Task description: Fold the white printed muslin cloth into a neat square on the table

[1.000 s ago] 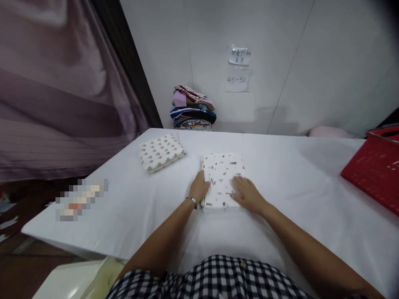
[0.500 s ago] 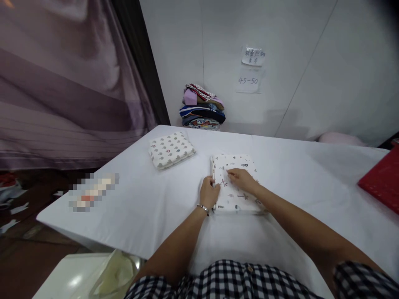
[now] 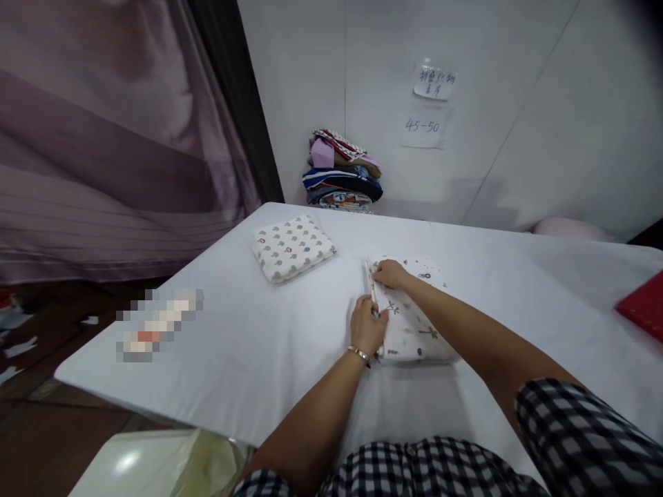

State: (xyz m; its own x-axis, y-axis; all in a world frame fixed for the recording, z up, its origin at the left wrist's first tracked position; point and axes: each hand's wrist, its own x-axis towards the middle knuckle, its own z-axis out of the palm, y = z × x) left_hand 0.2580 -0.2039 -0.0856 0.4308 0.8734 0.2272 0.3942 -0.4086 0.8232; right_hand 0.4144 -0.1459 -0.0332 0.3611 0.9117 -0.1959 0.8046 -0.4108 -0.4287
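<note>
A white folded cloth (image 3: pixel 409 335) with palm trees and small figures printed on it lies on the table in front of me. My left hand (image 3: pixel 369 324) grips its left edge near the lower half, thumb on top and fingers at the side. Farther up the same edge, my right hand (image 3: pixel 389 273) pinches the cloth near the upper left corner. To the left lies a second folded cloth (image 3: pixel 293 248), white with a grey repeated print, touched by neither hand.
The table has a white cover (image 3: pixel 248 352). Behind it, a stack of folded fabrics (image 3: pixel 342 172) stands against the wall. A red item (image 3: pixel 645 304) lies at the right edge. A purple curtain (image 3: pixel 114 138) hangs at left; a pale stool-like surface (image 3: pixel 135 462) is below.
My right hand has moved from the middle of the cloth to its upper left edge and now pinches it there. My left hand stays on the left edge. The view has shifted slightly.
</note>
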